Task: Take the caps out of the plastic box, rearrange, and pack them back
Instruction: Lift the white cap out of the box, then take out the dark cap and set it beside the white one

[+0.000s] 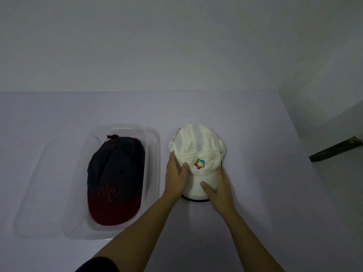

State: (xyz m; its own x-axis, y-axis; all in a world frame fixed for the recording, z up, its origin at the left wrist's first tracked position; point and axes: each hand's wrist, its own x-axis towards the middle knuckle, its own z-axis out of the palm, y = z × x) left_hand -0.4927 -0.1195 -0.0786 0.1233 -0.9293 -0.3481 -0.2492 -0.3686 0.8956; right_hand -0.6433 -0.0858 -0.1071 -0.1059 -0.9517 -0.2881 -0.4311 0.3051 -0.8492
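Note:
A white cap (197,146) with a multicoloured logo lies on the table, brim toward me, right of the clear plastic box (152,173). My left hand (175,176) holds the cap's left side, thumb on the front panel beside the logo. My right hand (219,190) holds the right side of the brim, thumb lying on top of it. Inside the box sits a navy cap with a red brim (115,177), brim toward me.
The box's clear lid (39,185) lies flat on the table to the left, partly under the box. A dark flat object (335,149) sits off the table's right edge. A pale wall stands behind the white table (255,193).

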